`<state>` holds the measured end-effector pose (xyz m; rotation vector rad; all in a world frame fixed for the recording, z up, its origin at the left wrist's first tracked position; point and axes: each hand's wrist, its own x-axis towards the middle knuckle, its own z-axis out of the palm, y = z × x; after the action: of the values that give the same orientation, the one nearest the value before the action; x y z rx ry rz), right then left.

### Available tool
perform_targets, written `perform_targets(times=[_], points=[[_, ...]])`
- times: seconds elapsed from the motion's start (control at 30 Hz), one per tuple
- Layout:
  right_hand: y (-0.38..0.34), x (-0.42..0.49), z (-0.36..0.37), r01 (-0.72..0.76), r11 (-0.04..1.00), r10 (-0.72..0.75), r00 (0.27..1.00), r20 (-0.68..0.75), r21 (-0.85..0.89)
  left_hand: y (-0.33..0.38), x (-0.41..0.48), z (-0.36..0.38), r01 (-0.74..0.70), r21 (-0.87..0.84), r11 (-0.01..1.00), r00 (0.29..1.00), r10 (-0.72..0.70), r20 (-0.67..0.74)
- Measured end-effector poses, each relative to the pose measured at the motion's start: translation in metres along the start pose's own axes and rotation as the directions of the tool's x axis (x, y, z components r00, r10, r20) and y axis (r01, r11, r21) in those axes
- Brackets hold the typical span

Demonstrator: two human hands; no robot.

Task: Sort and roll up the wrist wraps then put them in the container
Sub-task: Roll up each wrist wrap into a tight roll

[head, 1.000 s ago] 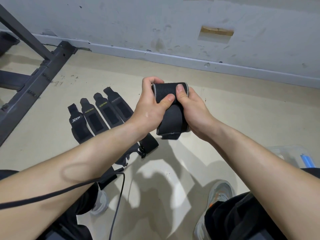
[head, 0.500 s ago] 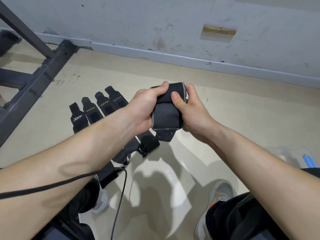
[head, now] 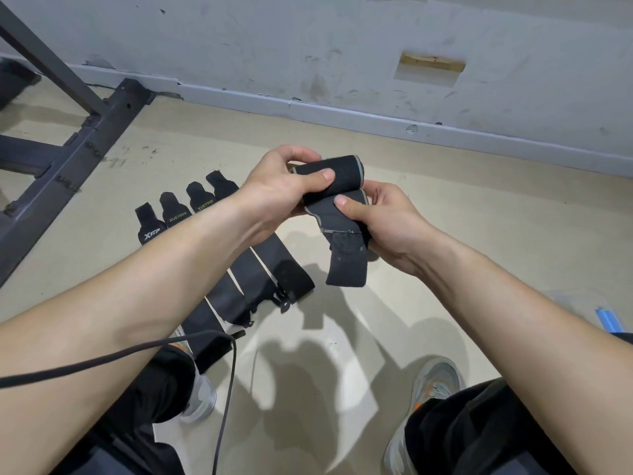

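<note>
I hold a black wrist wrap [head: 342, 214] with a grey edge in front of me, above the floor. Its upper part is rolled into a tube and its free tail hangs down. My left hand [head: 284, 190] grips the roll, thumb on top. My right hand [head: 383, 221] pinches the band just below the roll, thumb on its front. Several more black wraps [head: 260, 265] lie flat side by side on the floor under my left forearm. A clear plastic container [head: 603, 313] with a blue latch shows at the right edge, mostly hidden by my right arm.
A dark metal rack frame [head: 85, 138] runs along the floor at the left. A grey wall with a baseboard [head: 376, 121] closes off the far side. A black cable [head: 226, 389] dangles by my left knee. My shoes [head: 435, 389] rest on the beige floor below.
The roll has turned from upright to lying sideways. My left hand has shifted to the roll's left end, my right thumb has dropped below the roll, and more of the tail hangs free.
</note>
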<state>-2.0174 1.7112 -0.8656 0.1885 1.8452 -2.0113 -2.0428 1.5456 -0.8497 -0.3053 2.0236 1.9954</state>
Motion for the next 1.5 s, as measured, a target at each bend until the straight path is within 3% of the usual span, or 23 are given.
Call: perform_targets(times=[0.17, 0.43, 0.57, 0.67, 0.73, 1.03, 1.5], points=[[-0.001, -0.002, 0.000, -0.087, 0.996, 0.087, 0.996, 0.000, 0.017, -0.008, -0.002, 0.000, -0.154, 0.165, 0.974, 0.988, 0.148, 0.049], [-0.005, -0.002, -0.004, -0.201, 0.980, 0.200, 0.978, 0.052, 0.011, -0.011, -0.003, -0.003, -0.256, 0.222, 0.941, 0.965, 0.233, 0.123], [-0.001, 0.000, -0.005, -0.147, 0.988, 0.147, 0.989, -0.006, -0.054, -0.015, -0.004, 0.001, -0.157, 0.135, 0.978, 0.979, 0.136, 0.149], [0.001, 0.001, -0.005, -0.084, 0.996, 0.083, 0.996, -0.025, -0.020, -0.013, -0.007, 0.002, 0.100, -0.083, 0.992, 0.973, -0.080, 0.216], [0.000, 0.002, -0.004, -0.056, 0.998, 0.056, 0.998, -0.027, -0.015, -0.010, -0.009, 0.002, 0.203, -0.132, 0.970, 0.954, -0.166, 0.249], [0.003, 0.003, -0.004, -0.079, 0.995, 0.085, 0.991, -0.104, 0.058, -0.013, 0.008, -0.011, 0.256, -0.344, 0.904, 0.964, -0.263, 0.025], [0.005, 0.004, -0.006, -0.055, 0.997, 0.044, 0.985, -0.169, -0.058, -0.010, 0.006, -0.009, 0.133, -0.349, 0.928, 0.988, -0.150, -0.024]])
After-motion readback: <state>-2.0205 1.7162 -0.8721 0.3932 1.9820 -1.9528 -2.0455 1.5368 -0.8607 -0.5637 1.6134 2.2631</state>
